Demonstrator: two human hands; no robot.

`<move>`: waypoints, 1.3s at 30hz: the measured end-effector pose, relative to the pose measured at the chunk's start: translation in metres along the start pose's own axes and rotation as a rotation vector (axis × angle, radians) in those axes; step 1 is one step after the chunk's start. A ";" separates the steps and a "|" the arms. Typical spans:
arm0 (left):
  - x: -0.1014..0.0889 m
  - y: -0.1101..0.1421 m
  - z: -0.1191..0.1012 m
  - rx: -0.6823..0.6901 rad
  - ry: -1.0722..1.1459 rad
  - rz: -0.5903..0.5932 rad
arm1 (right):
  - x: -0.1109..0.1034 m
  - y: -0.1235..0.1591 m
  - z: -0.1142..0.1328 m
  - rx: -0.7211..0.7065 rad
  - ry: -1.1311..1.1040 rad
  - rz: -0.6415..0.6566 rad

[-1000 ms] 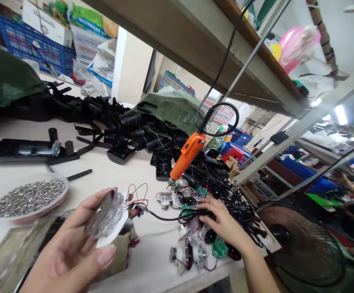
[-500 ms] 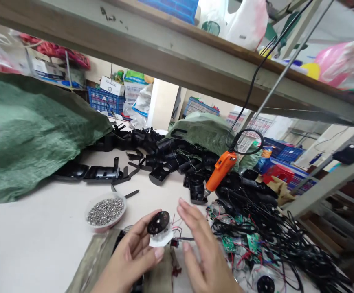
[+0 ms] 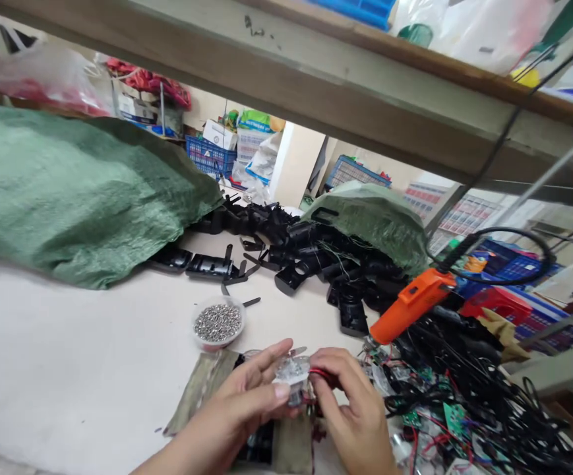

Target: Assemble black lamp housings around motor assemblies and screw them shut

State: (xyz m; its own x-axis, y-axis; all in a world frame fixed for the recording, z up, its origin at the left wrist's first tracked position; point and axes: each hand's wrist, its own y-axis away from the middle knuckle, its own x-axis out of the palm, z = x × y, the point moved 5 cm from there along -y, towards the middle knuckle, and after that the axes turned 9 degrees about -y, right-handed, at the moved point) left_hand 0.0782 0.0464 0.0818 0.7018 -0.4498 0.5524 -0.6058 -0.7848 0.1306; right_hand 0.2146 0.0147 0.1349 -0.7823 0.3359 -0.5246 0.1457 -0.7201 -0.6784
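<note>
My left hand point(image 3: 246, 396) grips a small wired motor unit point(image 3: 293, 377) with a clear plastic housing and a white piece around it. Its thumb lies at the near side, with the fingers behind. Closed at the unit's right side, my right hand point(image 3: 358, 409) pinches thin red wires point(image 3: 320, 373); part of them is hidden by its fingers. Below both hands a black plastic shell point(image 3: 260, 443) rests on an olive cloth pad point(image 3: 291, 445), mostly covered by the left hand and forearm. A round tub of small silver screws point(image 3: 218, 322) stands just beyond the pad.
An orange electric screwdriver point(image 3: 409, 309) hangs by its coiled cable at the right. Black shells point(image 3: 310, 254) are heaped at the back, beside a green woven sack point(image 3: 83, 191). Wires and circuit boards point(image 3: 454, 419) pile up at right. A shelf beam point(image 3: 316, 86) crosses overhead.
My right hand has come in from apart and closed on the red wires. The motor unit has turned in my left hand, its black disc no longer showing. The view has shifted left.
</note>
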 end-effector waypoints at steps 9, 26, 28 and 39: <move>-0.058 0.036 0.000 0.217 -1.057 -0.289 | 0.009 0.027 -0.040 0.325 0.318 0.494; -0.067 0.027 0.046 0.162 -0.915 -0.303 | 0.027 0.008 -0.018 0.212 0.168 0.477; -0.069 0.026 0.050 0.170 -0.914 -0.301 | 0.040 0.002 -0.015 0.219 0.166 0.562; -0.071 0.023 0.054 0.196 -0.925 -0.305 | 0.066 0.001 -0.016 0.224 0.214 0.692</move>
State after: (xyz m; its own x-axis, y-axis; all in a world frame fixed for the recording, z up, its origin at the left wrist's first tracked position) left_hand 0.0350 0.0373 0.0011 0.8841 -0.3064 -0.3528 -0.3361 -0.9415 -0.0245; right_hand 0.1724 0.0458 0.0913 -0.4191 -0.1431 -0.8966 0.4162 -0.9079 -0.0497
